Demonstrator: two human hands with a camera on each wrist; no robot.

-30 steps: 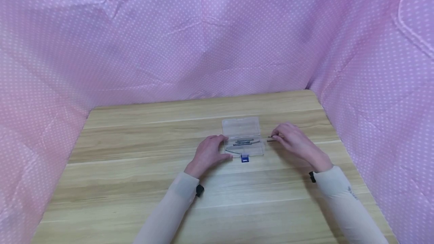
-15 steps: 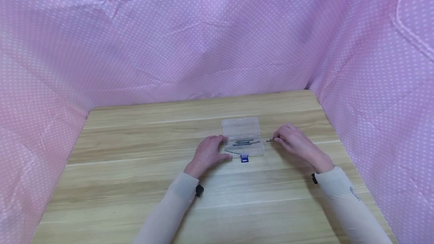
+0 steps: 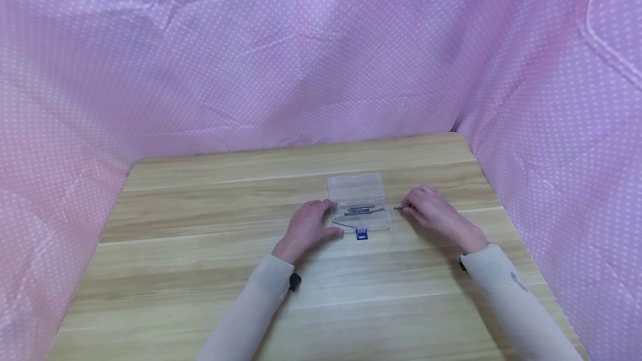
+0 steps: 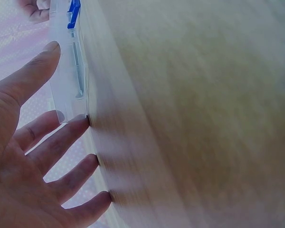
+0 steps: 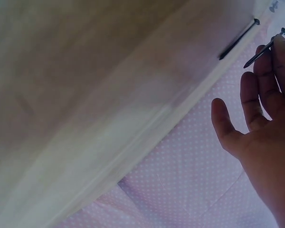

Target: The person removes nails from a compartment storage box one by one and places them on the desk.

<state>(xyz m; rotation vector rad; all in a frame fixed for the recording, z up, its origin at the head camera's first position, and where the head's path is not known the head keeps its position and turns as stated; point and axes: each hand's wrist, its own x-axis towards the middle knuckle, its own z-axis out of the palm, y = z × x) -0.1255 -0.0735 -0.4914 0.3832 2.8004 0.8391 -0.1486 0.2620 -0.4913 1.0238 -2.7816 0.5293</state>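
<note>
In the head view a clear plastic box (image 3: pixel 385 224) lies with its lid (image 3: pixel 355 188) folded back and a blue latch (image 3: pixel 361 234) at its front. Several nails (image 3: pixel 358 211) lie in its rear part, and a single nail (image 3: pixel 343 224) slants across the front part. My left hand (image 3: pixel 307 223) grips the box's left end, thumb at the front wall and index finger near the back corner. Right of the box, my right hand (image 3: pixel 430 209) pinches a nail (image 5: pixel 260 56) between thumb and fingertips. Another nail (image 5: pixel 239 39) lies on the table close by the fingertips.
The box stands on a wood-grain table (image 3: pixel 200 261) with rounded far corners. Pink dotted cloth (image 3: pixel 301 71) hangs behind it and along both sides. Black wrist straps (image 3: pixel 295 281) show at both sleeve cuffs.
My right hand's fingertips have moved slightly left and down, closer over the nail on the table, while holding the pinched nail. My left hand and the box have stayed in place.
</note>
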